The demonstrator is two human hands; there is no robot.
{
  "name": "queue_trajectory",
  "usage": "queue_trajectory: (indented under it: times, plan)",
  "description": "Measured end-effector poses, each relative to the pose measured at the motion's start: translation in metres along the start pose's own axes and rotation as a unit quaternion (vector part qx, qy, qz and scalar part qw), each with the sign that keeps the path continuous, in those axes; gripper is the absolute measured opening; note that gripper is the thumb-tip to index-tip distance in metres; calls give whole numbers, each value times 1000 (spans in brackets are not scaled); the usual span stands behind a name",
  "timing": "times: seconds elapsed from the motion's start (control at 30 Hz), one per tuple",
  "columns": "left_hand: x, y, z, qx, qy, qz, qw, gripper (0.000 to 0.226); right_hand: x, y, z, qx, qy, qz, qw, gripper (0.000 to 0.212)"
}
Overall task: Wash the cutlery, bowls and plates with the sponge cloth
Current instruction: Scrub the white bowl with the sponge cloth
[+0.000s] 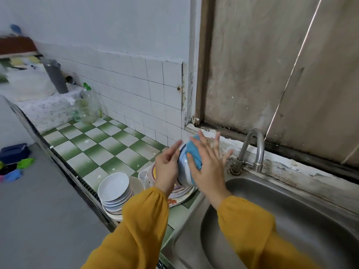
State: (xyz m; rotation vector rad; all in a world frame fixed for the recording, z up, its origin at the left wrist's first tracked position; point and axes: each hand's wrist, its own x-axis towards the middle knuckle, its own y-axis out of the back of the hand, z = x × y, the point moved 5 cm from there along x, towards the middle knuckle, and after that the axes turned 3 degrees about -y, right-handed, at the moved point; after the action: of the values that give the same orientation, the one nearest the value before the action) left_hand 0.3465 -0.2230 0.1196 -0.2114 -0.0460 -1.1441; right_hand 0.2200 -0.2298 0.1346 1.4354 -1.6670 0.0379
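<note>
Now cloth (194, 152) pressed flat against bowl (183, 168)

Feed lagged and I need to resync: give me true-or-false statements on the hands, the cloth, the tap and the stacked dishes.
1. The right hand presses the blue sponge cloth against the bowl with straight fingers. True.
2. The left hand is idle. False: it holds the bowl.
3. Water runs from the tap. False: no stream shows.
4. Stacked white dishes sit on the checkered counter. True.
5. The bowl lies in the sink. False: it is held up.
</note>
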Motion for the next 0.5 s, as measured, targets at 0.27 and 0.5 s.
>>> queue_trajectory:
  times: [0.27,0.5]
  plan:
    - [-68,-30,40,-10,-54,-19,998,34,17,72,5,68,-178,79,978,30]
    - [-88,-39,49,-39,-39,3,998,29,-4,89,-21,85,-19,49,995,22]
